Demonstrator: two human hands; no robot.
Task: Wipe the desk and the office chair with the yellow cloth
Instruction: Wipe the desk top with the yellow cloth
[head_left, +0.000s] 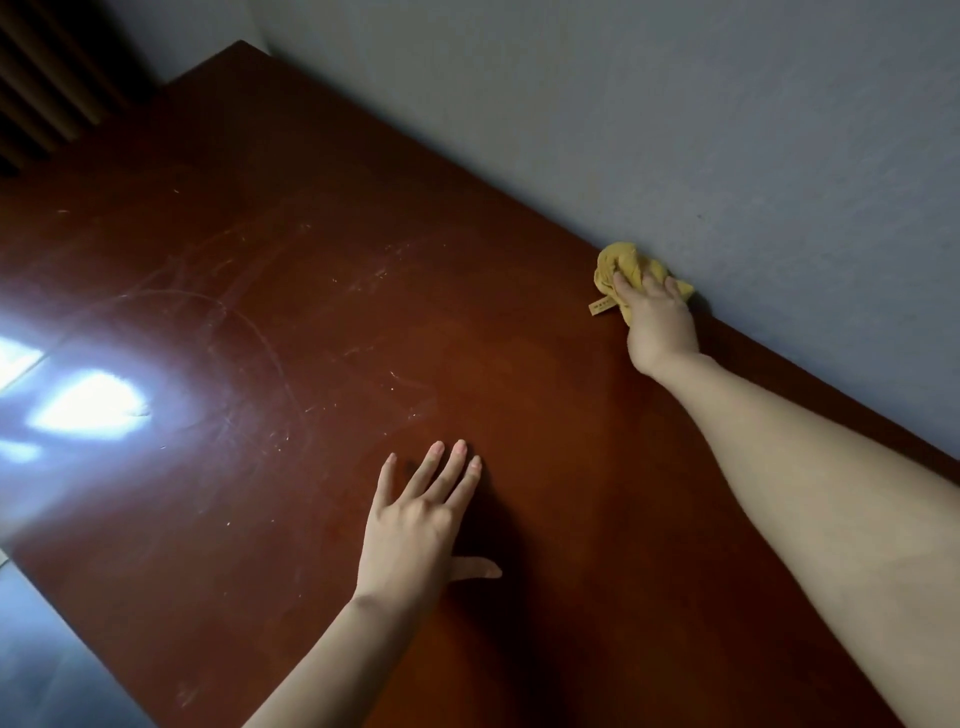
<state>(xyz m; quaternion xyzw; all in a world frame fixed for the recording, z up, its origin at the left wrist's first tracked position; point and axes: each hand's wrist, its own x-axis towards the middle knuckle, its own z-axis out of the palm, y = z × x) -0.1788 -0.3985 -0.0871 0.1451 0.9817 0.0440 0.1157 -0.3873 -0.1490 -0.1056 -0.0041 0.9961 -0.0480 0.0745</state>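
I see the red-brown tabletop (322, 291) filling most of my view, scratched and glaring with reflected light toward its left edge, its far edge against a grey wall (675, 130). My left hand (410, 525) lies flat near the middle, fingers straight and spread, holding nothing. My right hand (660, 322) grips the bunched yellow cloth (618, 257) at the far edge, touching the wall. A small tan label (600, 306) sticks out beside it.

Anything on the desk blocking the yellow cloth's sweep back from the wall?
Only the left hand, resting flat near the front of the reddish-brown wooden desk. The right hand holds the crumpled yellow cloth at the grey wall; nothing else visible between.
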